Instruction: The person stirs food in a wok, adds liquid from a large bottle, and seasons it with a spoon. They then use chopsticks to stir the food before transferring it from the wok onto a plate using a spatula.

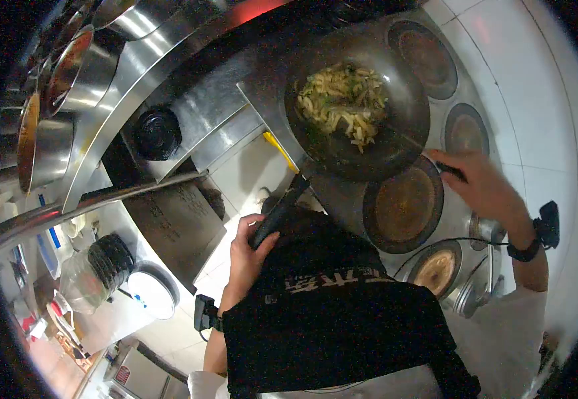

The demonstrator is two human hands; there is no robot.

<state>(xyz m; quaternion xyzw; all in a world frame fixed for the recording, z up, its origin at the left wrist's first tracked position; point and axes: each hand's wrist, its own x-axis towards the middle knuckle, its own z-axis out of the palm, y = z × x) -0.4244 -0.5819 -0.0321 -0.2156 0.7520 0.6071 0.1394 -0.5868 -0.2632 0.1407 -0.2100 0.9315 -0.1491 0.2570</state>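
Note:
My left hand [252, 246] is closed around the black handle [282, 211] of a dark wok [405, 100]. Sliced pale food with green bits [342, 100] lies inside the wok, toward its far left side. At the wok's right rim, my right hand [478, 183] grips the dark handle of a cooking utensil [450, 171]. A thin metal shaft runs from that handle into the wok; I cannot make out the shape of its head. Both wrists wear a strapped-on dark device.
Round dark burner plates [403, 205] surround the wok on the stove at the right. Steel pots [92, 76] line a shelf at the upper left. A counter at the lower left holds a white round lid or plate [150, 294] and stacked black containers [110, 256].

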